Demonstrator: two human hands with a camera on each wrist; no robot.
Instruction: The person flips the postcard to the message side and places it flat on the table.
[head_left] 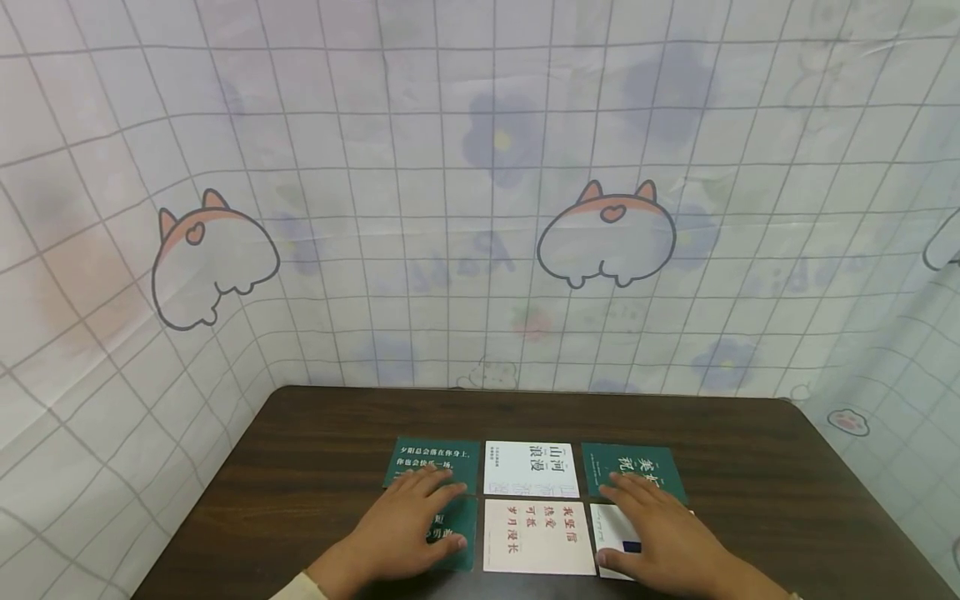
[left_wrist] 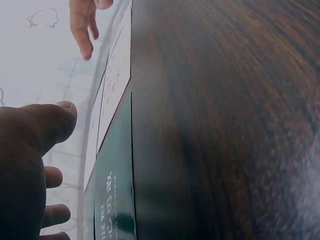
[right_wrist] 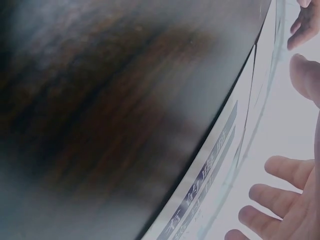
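Note:
Six cards are not counted here; several printed cards lie flat in two rows on the dark wooden table. My left hand [head_left: 401, 525], fingers spread, is over the left pair: a green card [head_left: 461, 450] behind and another green card [head_left: 467, 521] in front, both partly covered. A white card [head_left: 521, 475] and a cream card [head_left: 536, 542] with red writing fill the middle column. Over the right pair, a green card [head_left: 652, 462] and a white card [head_left: 606, 525] with a dark blue block, is my right hand [head_left: 663, 533], fingers extended. The left wrist view shows a gap between hand and green card [left_wrist: 117, 145].
The brown wood-grain table [head_left: 300, 467] reaches back to a white gridded curtain [head_left: 420, 208] with cartoon animal prints. The curtain also encloses the left and right sides.

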